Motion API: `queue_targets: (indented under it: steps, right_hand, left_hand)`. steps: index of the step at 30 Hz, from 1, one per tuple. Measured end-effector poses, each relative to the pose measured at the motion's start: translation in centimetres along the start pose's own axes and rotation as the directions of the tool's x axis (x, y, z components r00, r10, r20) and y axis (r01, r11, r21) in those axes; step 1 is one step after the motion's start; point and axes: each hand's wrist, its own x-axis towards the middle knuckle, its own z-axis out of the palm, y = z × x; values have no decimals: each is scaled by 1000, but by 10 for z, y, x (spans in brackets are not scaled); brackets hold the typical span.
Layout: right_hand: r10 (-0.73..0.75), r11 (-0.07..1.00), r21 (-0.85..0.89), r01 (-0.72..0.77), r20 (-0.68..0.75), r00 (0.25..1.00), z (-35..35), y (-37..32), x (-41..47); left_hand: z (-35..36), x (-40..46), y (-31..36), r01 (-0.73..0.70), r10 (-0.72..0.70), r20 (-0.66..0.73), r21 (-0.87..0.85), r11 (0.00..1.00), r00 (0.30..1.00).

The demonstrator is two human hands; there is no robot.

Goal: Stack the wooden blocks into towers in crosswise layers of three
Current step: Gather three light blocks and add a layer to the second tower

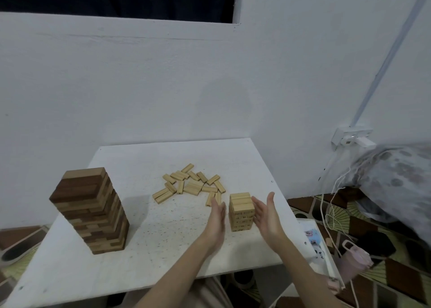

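A short tower of pale wooden blocks (pixel 241 212) stands on the white table (pixel 144 228), right of centre. My left hand (pixel 217 223) is held flat and upright just left of the tower, with a small gap. On the tower's right side, my right hand (pixel 265 214) is flat with straight fingers, close to it or just touching. Several loose pale blocks (pixel 191 185) lie scattered behind the tower. At the table's left stands a tall tower of dark and light brown blocks (pixel 91 212).
A white wall runs right behind the table. To the right, past the table edge, are a white tray (pixel 324 251), a pink bottle (pixel 356 258), white cables (pixel 331 205) and a wall socket (pixel 352 137). A patterned cloth (pixel 396 177) hangs at the far right.
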Motion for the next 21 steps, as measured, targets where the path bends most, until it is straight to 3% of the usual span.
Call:
queue_targets:
  steps: [14, 19, 21]
  right_hand:
    - [-20, 993, -116, 27, 65, 998, 10, 2, -11]
    - [-36, 994, -102, 39, 37, 999, 5, -7, -6]
    - [-71, 988, -135, 73, 22, 997, 5, -21, -2]
  left_hand:
    - [13, 2, -4, -93, 92, 52, 16, 996, 994]
    - [8, -2, 7, -84, 84, -4, 17, 996, 996]
    - [-2, -6, 22, -141, 149, -56, 128, 982, 987]
